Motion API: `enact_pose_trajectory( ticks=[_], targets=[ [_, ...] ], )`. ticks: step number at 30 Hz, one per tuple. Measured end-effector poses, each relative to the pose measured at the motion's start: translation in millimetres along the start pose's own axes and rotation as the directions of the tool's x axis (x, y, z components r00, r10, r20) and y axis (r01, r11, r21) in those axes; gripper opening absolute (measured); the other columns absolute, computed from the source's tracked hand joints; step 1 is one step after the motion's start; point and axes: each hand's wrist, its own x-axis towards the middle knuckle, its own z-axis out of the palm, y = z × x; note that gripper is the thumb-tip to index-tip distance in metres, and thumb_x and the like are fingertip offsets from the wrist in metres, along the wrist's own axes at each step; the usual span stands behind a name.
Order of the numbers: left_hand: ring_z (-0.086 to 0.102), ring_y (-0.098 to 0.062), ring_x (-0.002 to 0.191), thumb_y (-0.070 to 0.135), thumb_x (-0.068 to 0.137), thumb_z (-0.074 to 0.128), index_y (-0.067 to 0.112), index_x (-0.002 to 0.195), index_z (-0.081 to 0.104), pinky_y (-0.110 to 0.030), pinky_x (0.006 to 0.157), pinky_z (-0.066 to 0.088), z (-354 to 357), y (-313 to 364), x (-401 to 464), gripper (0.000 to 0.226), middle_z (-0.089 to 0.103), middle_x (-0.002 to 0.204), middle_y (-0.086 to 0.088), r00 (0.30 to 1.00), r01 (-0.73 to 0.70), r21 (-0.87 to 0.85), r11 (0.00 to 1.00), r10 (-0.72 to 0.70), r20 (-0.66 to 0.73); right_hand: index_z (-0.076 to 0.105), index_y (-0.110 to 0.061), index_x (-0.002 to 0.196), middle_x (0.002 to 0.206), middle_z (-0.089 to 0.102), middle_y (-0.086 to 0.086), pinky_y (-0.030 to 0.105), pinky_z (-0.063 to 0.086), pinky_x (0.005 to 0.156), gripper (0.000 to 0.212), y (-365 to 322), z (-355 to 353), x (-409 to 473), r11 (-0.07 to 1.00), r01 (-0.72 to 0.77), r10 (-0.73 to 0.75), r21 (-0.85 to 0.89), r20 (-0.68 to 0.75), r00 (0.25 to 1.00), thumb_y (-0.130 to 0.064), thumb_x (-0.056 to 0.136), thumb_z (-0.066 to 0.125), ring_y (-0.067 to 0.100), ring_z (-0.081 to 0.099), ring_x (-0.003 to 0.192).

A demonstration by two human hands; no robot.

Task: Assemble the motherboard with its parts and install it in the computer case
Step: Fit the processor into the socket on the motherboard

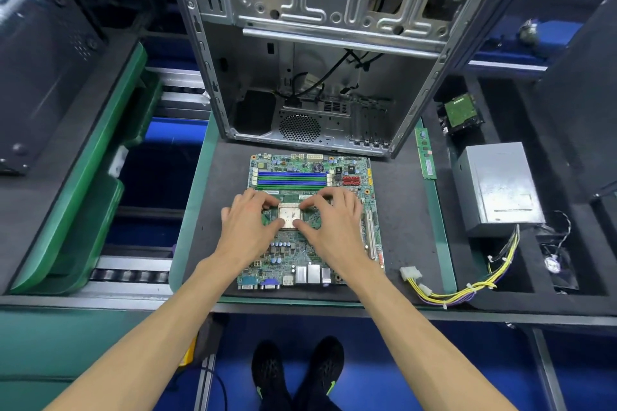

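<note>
A green motherboard point(310, 253) lies flat on the dark mat point(404, 217) in front of me. At its centre sits a square copper-coloured CPU point(289, 215) in the socket. My left hand point(248, 222) pinches the CPU's left edge between thumb and fingers. On the opposite side, my right hand point(334, 220) pinches the right edge the same way. Blue and green memory slots point(292, 178) run across the board's far part. The open metal computer case point(314, 77) stands upright just behind the board, empty inside except for black cables.
A loose green memory stick point(425, 153) lies at the mat's right edge. To the right are a grey power supply point(499, 188) with a yellow cable bundle point(467, 287), a small fan point(556, 265) and a drive point(462, 112). Conveyor rollers point(133, 274) and green trays sit left.
</note>
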Motion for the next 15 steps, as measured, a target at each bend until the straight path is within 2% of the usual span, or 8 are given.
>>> enact_pose_trajectory(
  ticks=[4, 7, 9, 15],
  targets=[
    [0.048, -0.013, 0.112, 0.035, 0.089, 0.072, 0.032, 0.117, 0.062, -0.034, 0.088, 0.026, -1, -2, -5, 0.031, 0.051, 0.110, 0.015, 0.998, -0.059, 0.016, 0.998, 0.060, -0.022, 0.069, -0.031, 0.113, 0.120, 0.052, -0.005, 0.044, 0.022, 0.115, 0.032, 4, -4, -1, 0.998, 0.053, -0.053, -0.019, 0.016, 0.998, -0.049, 0.087, 0.073, 0.017, 0.038, 0.124],
    [0.047, -0.014, 0.112, 0.048, 0.086, 0.071, 0.035, 0.127, 0.061, -0.034, 0.087, 0.027, -2, -4, -10, 0.044, 0.052, 0.111, 0.012, 0.975, -0.219, 0.162, 0.962, 0.222, -0.001, 0.067, -0.032, 0.121, 0.123, 0.051, -0.004, 0.044, 0.020, 0.115, 0.041, 12, -8, -2, 0.991, 0.127, -0.125, -0.029, 0.061, 0.990, -0.055, 0.087, 0.069, 0.018, 0.039, 0.126],
    [0.045, -0.013, 0.110, 0.051, 0.085, 0.071, 0.035, 0.130, 0.062, -0.034, 0.087, 0.026, -3, -3, -8, 0.049, 0.051, 0.110, 0.012, 0.959, -0.281, 0.222, 0.934, 0.280, 0.038, 0.065, -0.031, 0.125, 0.126, 0.051, -0.003, 0.045, 0.021, 0.116, 0.048, 16, -9, -3, 0.983, 0.171, -0.165, -0.063, 0.093, 0.982, -0.060, 0.086, 0.067, 0.018, 0.039, 0.128],
    [0.046, -0.010, 0.111, 0.048, 0.081, 0.076, 0.040, 0.120, 0.068, -0.034, 0.085, 0.027, -6, 4, -2, 0.041, 0.049, 0.106, 0.018, 0.976, -0.216, 0.205, 0.955, 0.211, 0.049, 0.065, -0.033, 0.124, 0.129, 0.052, -0.004, 0.040, 0.015, 0.116, 0.047, 19, -9, -3, 0.982, 0.180, -0.176, -0.054, 0.082, 0.981, -0.057, 0.085, 0.071, 0.017, 0.040, 0.130]
  ],
)
